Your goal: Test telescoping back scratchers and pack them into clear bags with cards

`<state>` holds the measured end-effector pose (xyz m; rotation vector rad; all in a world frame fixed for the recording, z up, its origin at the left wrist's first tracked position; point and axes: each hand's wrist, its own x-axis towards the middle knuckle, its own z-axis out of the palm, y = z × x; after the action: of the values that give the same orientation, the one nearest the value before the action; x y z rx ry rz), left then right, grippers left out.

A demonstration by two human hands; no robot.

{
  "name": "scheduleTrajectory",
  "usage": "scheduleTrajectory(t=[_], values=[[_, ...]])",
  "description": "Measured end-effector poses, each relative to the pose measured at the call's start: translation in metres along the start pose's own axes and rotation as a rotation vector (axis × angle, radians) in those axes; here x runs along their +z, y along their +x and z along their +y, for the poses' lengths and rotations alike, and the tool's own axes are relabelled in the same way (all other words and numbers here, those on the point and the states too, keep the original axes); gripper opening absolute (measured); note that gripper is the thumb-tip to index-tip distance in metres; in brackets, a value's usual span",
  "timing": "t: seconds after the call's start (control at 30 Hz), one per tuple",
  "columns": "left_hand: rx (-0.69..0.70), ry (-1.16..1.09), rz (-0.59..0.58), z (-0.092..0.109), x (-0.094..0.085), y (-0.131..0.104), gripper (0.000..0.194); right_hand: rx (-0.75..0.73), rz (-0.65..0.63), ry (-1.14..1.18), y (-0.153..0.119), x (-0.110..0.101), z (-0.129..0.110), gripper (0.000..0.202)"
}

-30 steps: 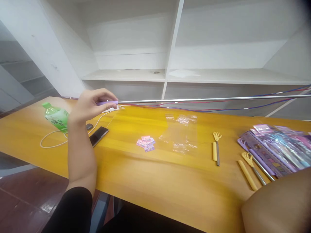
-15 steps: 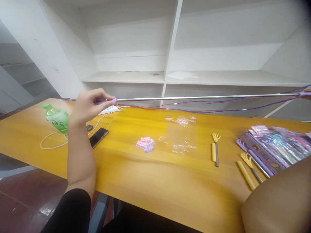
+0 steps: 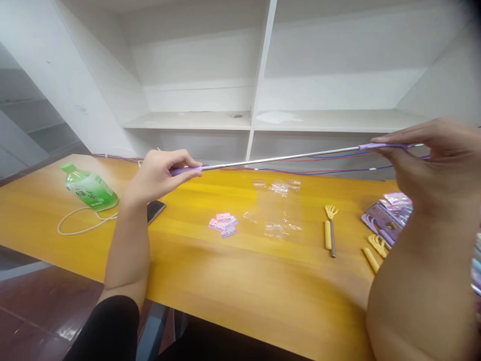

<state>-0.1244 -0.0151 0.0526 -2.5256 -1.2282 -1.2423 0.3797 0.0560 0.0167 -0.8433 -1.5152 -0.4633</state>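
Where fingers (image 3: 394,143) hide it, rod's (image 3: 278,159) end

The left hand (image 3: 158,173) and the right hand (image 3: 432,160) hold the two purple ends of a thin metal rod (image 3: 280,159) above the yellow table (image 3: 233,281).

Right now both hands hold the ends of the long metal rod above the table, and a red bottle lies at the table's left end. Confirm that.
Not quite: the bottle is green, not red, as the head view shows. The left hand and right hand do hold the ends of the rod above the table.
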Motion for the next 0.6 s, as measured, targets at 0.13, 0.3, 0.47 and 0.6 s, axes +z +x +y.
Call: scheduleTrajectory(t=[0.13,0.3,0.47,0.6], values=[[0.025,0.042,0.012,0.001,0.009,0.003,0.020,-0.118,0.049,0.123,0.003,0.008,-0.002,0.024],[0.067,0.041,0.076,0.007,0.018,0.003,0.022,-0.055,0.081,0.116,0.002,0.000,0.014,0.030],[-0.030,-0.258,0.260,0.016,0.031,0.006,0.042,0.016,0.074,0.084,0.001,-0.004,0.016,0.032],[-0.042,-0.404,0.360,0.008,0.031,0.011,0.057,-0.055,0.083,0.125,0.001,-0.003,0.016,0.024]])
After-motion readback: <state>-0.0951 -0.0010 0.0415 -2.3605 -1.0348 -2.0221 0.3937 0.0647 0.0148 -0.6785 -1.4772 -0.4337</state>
